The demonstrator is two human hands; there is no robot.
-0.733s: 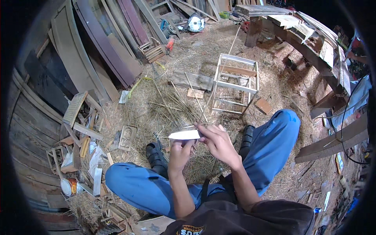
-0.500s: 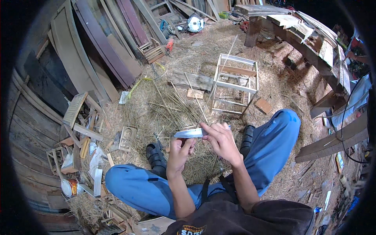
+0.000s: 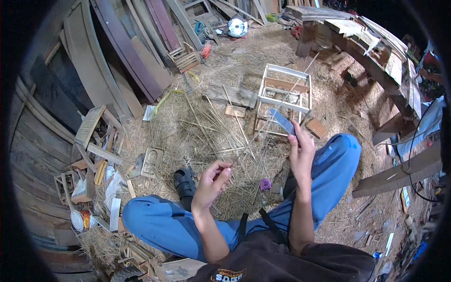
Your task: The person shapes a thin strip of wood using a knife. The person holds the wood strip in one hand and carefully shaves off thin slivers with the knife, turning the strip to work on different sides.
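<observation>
Between the thumb and fingers of my left hand [image 3: 209, 184], closed in a pinch, is the end of a thin wooden strip [image 3: 278, 109]. The long strip slants up and to the right, passing in front of the slatted wooden frame [image 3: 283, 101]. My right hand [image 3: 303, 152] is closed around a knife [image 3: 283, 121]; its grip is hidden by the fingers. The wide, pale blade points up and left, close to the strip; whether they touch I cannot tell. Below and between the hands, a small purple object [image 3: 266, 184] lies on the straw-covered ground.
Many thin sticks [image 3: 202, 117] lie scattered ahead, near a plank [image 3: 230, 96] and a wood block [image 3: 316, 127]. Panels [image 3: 94, 61] lean at the left, above scrap wood [image 3: 101, 155]. A circular saw [image 3: 237, 28] sits at the back; a heavy wooden bench [image 3: 366, 54] stands right.
My right hand has carried the knife rightward and away from my left hand. The strip now leans further right. My left hand has shifted slightly left, and the purple object has come into sight.
</observation>
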